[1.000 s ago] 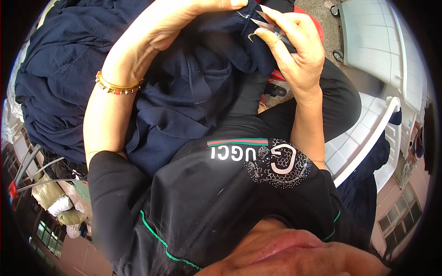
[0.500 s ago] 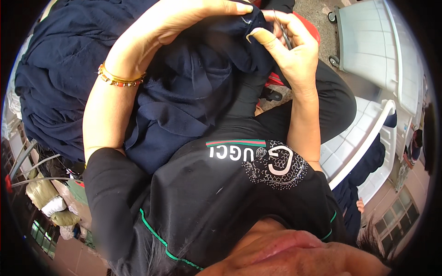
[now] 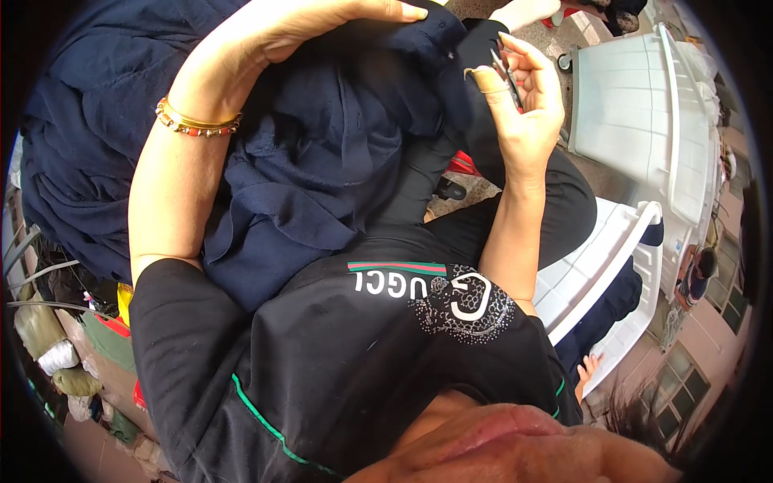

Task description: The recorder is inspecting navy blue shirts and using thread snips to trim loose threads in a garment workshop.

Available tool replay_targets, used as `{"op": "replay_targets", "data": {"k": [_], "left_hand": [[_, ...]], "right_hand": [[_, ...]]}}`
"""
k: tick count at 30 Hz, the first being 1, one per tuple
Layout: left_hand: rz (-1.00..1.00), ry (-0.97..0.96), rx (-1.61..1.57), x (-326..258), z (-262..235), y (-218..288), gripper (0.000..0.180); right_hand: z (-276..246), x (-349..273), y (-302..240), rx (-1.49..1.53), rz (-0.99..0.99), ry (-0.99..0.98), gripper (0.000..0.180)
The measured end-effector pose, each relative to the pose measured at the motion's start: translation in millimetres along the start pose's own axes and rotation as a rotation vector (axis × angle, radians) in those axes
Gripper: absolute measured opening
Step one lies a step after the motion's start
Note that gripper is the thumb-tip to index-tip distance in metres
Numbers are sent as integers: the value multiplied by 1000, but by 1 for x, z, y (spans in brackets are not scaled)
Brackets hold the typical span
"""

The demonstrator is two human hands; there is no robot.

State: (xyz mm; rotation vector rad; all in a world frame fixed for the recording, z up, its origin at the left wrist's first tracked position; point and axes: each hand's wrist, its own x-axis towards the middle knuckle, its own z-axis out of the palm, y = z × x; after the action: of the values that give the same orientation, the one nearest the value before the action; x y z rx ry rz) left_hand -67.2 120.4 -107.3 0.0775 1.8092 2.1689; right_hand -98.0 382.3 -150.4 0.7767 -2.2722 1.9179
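Note:
Navy fabric [image 3: 314, 137] lies heaped over my lap and to my left. My left hand [image 3: 346, 12] grips a fold of it at the top edge, thumb on top; its other fingers are hidden. To the right of that fold, my right hand [image 3: 527, 105] is closed round small dark thread snips [image 3: 509, 76], their pointed tips upward. A tan wrap [image 3: 485, 78] with a loose end covers its thumb. The snips are apart from the held fold.
At the right a white plastic tub [image 3: 596, 270] holds more navy cloth [image 3: 604, 310], with another person's hand [image 3: 589, 370] by it. A pale wheeled bin [image 3: 624, 105] stands farther off. Tied bundles [image 3: 60, 354] and metal bars [image 3: 28, 249] are at the left.
My right hand with the snips has drawn away from the cloth fold, down and to the right. My left hand keeps its hold. The other person's hand shows more fully by the tub.

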Motion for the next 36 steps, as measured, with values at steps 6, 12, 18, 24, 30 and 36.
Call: {"op": "replay_targets", "data": {"k": [6,12,18,24,30,36], "left_hand": [[-36,-4,-49,7,-21,-18,12],[-15,75,-35,-1,6,1,4],[442,-304,-94,13,-20,-33,4],[461,-310,-28,14,-26,-24,10],[189,115,380,-4,-2,-12,26],[243,121,452,12,15,-17,24]], "right_hand": [[11,5,-5,-123,-256,-50,39],[16,8,-4,-254,-339,-81,43],[21,12,-5,-305,-363,-91,41],[28,23,-6,-301,-371,-71,32],[33,20,-20,-69,-84,-75,30],[22,20,18,195,242,-204,12]]}}
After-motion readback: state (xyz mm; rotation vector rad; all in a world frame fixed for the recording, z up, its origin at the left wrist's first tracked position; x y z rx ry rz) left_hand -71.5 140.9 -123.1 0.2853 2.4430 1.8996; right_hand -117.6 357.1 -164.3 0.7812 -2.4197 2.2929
